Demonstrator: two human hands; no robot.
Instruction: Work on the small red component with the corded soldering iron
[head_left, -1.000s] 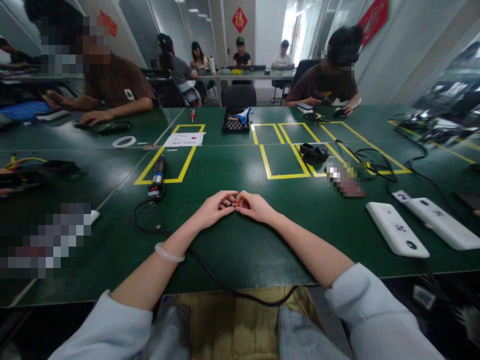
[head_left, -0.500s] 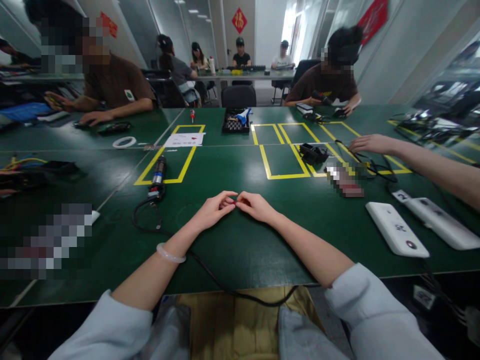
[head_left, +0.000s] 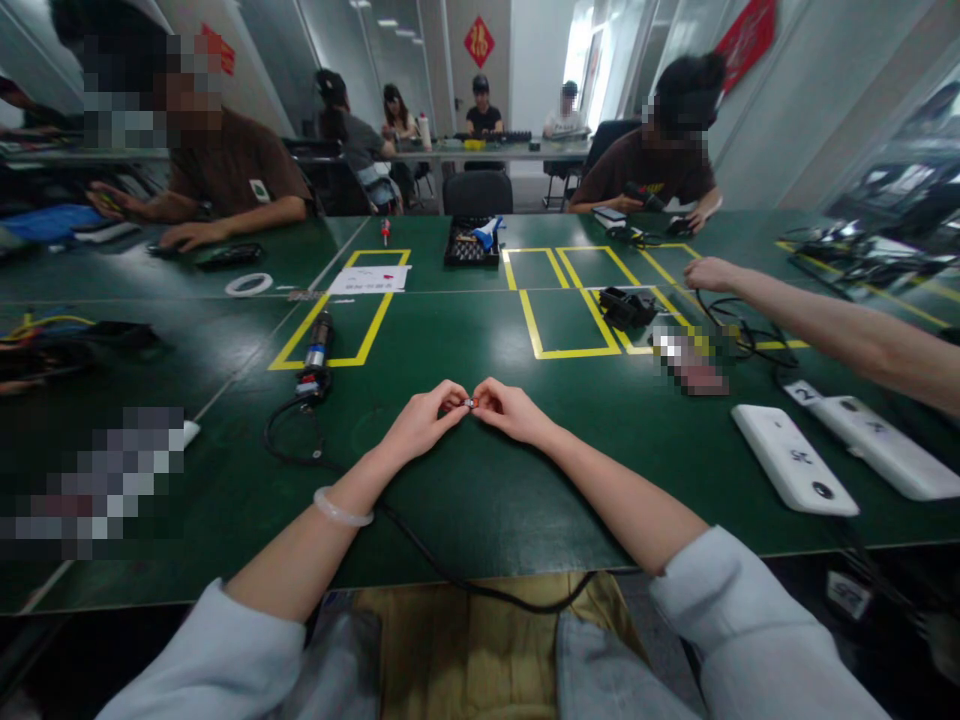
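My left hand [head_left: 426, 418] and my right hand [head_left: 510, 411] meet over the green table [head_left: 480, 500], fingertips pinched around one tiny part [head_left: 471, 403]. It looks silvery with some red or orange; its exact shape is too small to tell. Up and to the left of my hands, a dark cylindrical device [head_left: 318, 350] with a blue band lies inside a yellow taped outline. From it a black cable [head_left: 420, 545] runs under my left forearm to the table's front edge.
A black tray [head_left: 471, 243] with a blue item stands at the back middle. White power banks [head_left: 795, 460] lie at the right, below another person's reaching arm [head_left: 832, 310]. A paper sheet [head_left: 369, 279] and white ring [head_left: 249, 286] lie at the left. Two people sit opposite.
The silvery part between my fingertips now shows, where only a red spot showed before. The other person's hand at the right has moved slightly left and up, its fingers now drawn together.
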